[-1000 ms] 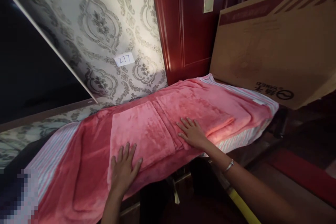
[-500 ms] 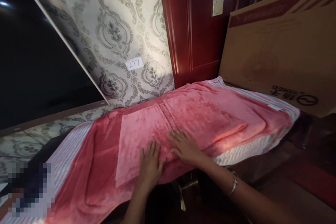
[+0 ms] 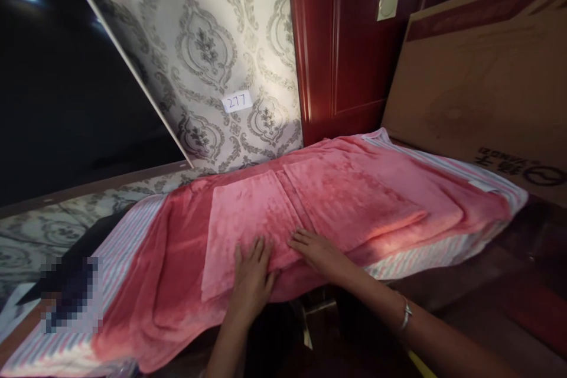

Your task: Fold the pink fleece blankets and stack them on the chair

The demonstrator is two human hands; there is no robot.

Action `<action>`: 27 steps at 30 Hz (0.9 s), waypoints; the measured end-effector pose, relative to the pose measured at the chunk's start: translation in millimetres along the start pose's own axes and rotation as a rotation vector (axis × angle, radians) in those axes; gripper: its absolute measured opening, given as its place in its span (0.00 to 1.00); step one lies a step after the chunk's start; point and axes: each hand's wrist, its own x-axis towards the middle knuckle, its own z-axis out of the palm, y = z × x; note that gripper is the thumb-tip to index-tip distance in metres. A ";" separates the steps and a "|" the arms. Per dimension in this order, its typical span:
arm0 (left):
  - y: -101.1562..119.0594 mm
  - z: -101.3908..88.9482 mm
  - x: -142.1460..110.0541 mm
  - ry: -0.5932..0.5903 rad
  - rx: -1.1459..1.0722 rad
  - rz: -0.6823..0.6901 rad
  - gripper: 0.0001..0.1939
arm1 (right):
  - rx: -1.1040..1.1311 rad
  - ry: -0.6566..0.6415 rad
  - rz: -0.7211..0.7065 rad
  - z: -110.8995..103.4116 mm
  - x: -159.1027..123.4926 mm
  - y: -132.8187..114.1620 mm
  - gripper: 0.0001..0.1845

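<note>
- The folded pink towel (image 3: 252, 218) lies flat on a rumpled pink blanket (image 3: 150, 289), which sits on a striped sheet (image 3: 130, 242).
- The left grip (image 3: 252, 280) rests on the towel's near edge, fingers spread, pinching nothing.
- The right grip (image 3: 316, 251) lies flat just beside it on the towel, fingers loosely together, pinching nothing; a bangle (image 3: 405, 314) circles that wrist.
- Beyond the towel stand a damask-papered wall (image 3: 204, 47) with a "277" label (image 3: 237, 101) and a red wooden door (image 3: 345, 41).
- Right of the towel, a cardboard carton (image 3: 478, 88) leans upright.
</note>
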 end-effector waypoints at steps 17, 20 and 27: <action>-39.5 -28.7 -7.0 0.029 0.047 -0.322 0.28 | -0.103 0.058 0.053 -18.5 55.7 -31.5 0.31; -45.7 -17.9 -6.7 0.012 0.125 -0.422 0.31 | -0.159 0.024 0.112 4.7 79.6 -20.9 0.38; -49.6 -1.1 -13.5 -0.121 0.067 -0.472 0.33 | -0.116 -0.132 0.304 32.0 74.4 2.4 0.43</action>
